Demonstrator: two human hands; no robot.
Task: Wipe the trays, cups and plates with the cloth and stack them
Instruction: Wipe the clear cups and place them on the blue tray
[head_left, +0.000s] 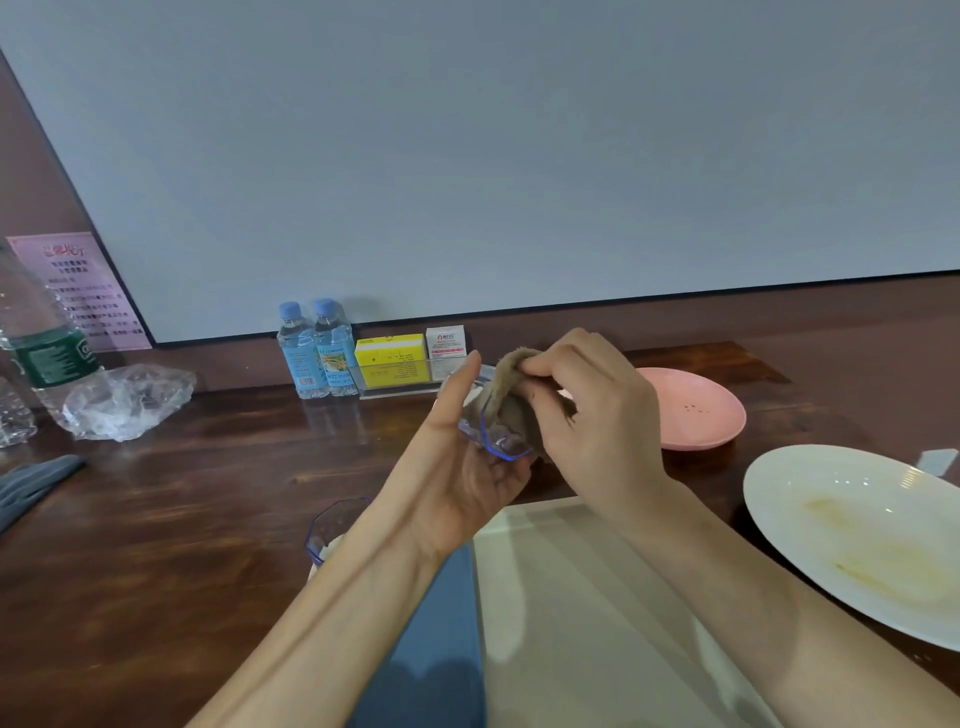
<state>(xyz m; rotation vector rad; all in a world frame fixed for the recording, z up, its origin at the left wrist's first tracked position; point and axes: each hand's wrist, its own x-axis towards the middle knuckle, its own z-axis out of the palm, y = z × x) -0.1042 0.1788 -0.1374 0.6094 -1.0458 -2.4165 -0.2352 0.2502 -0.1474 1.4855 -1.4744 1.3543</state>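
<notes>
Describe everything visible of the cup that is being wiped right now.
The cup is small and clear, plastic by its look, with a blue-tinted, faceted rim. It is held off the table, tilted on its side, cradled in the left hand, whose fingers curl under it. The brown cloth, pinched by the right hand, is stuffed into its mouth and hides most of the inside.
</notes>
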